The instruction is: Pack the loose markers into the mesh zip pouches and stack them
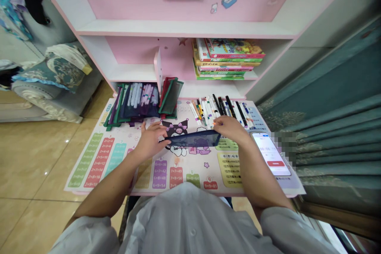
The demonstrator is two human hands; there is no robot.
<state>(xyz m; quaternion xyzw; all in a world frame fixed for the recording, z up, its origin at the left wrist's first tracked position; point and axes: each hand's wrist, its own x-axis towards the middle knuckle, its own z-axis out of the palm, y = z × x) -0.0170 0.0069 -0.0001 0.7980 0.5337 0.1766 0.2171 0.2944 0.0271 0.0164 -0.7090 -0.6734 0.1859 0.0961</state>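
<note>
A dark blue mesh zipper pouch (193,139) is stretched between my two hands above the printed desk mat. My left hand (153,139) pinches its left end, with the other fingers raised. At the pouch's upper right corner my right hand (228,129) has its fingers closed on the edge. Beyond my right hand lies a row of loose markers (222,109) with white and black barrels. Left of the middle sit mesh pouches filled with markers (138,101). Beside them is a small stack of green and red mesh pouches (171,97).
A lit phone (272,154) lies at the desk's right edge. Books (228,59) are stacked on the shelf behind the markers. The desk mat (125,166) carries times tables. A curtain (333,115) hangs to the right, and an armchair (53,75) stands left.
</note>
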